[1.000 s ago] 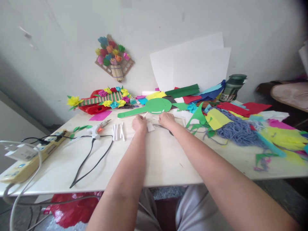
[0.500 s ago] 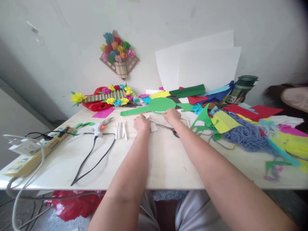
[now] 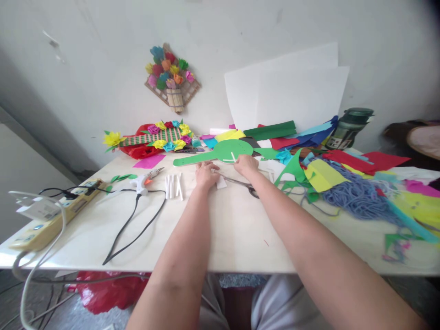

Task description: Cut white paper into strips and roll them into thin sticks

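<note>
My right hand (image 3: 246,166) is closed round a thin white paper stick (image 3: 233,157), which pokes up past the fingertips over a green guitar-shaped cutout (image 3: 231,147). Close to the cutout's lower edge, my left hand (image 3: 206,174) rests with curled fingers. A small white bit shows by its thumb; whether it is gripped is hidden. Scissors (image 3: 252,190) lie between the hands, partly behind my right wrist, beside a small piece of white paper (image 3: 221,183). Several more white paper sticks (image 3: 173,187) lie in a group left of my left hand.
A white glue gun (image 3: 140,184) with a black cord lies left, near a power strip (image 3: 65,213). A flower-trimmed guitar craft (image 3: 151,137) stands behind. Coloured paper, blue yarn (image 3: 357,195) and a dark green bottle (image 3: 349,128) crowd the right side.
The white stick at my right hand has tilted up from lying nearly flat along the cutout's edge. My left hand has shifted slightly right and its fingers reach further forward.
</note>
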### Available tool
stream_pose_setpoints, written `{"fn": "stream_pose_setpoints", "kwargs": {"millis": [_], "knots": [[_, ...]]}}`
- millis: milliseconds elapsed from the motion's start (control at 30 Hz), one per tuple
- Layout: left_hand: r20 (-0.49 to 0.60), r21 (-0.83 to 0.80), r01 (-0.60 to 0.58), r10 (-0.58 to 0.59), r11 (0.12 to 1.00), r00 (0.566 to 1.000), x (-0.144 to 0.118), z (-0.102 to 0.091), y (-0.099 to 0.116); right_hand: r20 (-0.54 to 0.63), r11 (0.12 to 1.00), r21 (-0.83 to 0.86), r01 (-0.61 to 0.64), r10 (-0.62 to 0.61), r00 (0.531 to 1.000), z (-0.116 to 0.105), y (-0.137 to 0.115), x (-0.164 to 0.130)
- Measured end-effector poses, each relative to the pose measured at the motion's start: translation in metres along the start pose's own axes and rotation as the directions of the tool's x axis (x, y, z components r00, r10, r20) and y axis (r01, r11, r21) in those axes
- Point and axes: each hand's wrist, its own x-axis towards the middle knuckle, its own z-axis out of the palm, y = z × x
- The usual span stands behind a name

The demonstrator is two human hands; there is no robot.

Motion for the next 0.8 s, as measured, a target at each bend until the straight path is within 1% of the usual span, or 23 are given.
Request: {"fn": "stream_pose_setpoints", "kwargs": {"millis": [67, 133, 200, 400, 500, 600, 700, 733, 800], "knots": [[0.024, -0.001, -0.013, 0.013, 1.000, 1.000, 0.002, 0.002, -0.003, 0.001, 0.998, 0.008, 0.063, -0.063, 0.998, 0.000, -0.004, -0.003], [0.023, 0.007, -0.014, 0.013, 1.000, 1.000, 0.003, 0.003, -0.004, 0.028, 0.991, 0.021, 0.129, -0.129, 0.991, 0.001, -0.008, -0.005], [0.018, 0.014, -0.008, 0.008, 1.000, 1.000, 0.003, 0.003, -0.004, 0.056, 0.986, 0.031, 0.165, -0.167, 0.984, 0.003, -0.011, -0.007], [-0.002, 0.019, 0.019, -0.019, 1.000, 1.000, 0.003, 0.003, -0.003, 0.045, 0.981, 0.041, 0.192, -0.194, 0.980, 0.010, -0.013, -0.006], [-0.007, 0.019, 0.032, -0.032, 0.999, 0.999, 0.002, 0.002, -0.001, 0.061, 0.977, 0.028, 0.213, -0.214, 0.975, 0.010, -0.013, -0.006], [-0.041, 0.029, 0.039, -0.038, 0.999, 0.998, 0.001, 0.002, 0.000, 0.090, 0.965, 0.028, 0.260, -0.262, 0.961, 0.008, -0.014, -0.008], [-0.080, 0.036, 0.002, 0.001, 0.999, 0.997, 0.000, 0.002, 0.001, 0.112, 0.960, 0.039, 0.277, -0.280, 0.953, 0.004, -0.012, -0.007], [-0.081, 0.037, -0.020, 0.023, 0.999, 0.996, -0.001, 0.002, 0.001, 0.102, 0.965, 0.038, 0.260, -0.263, 0.959, 0.003, -0.010, -0.006], [-0.063, 0.040, -0.053, 0.056, 0.998, 0.996, -0.001, 0.002, 0.002, 0.040, 0.977, 0.036, 0.212, -0.214, 0.976, 0.003, -0.007, -0.004]]}}
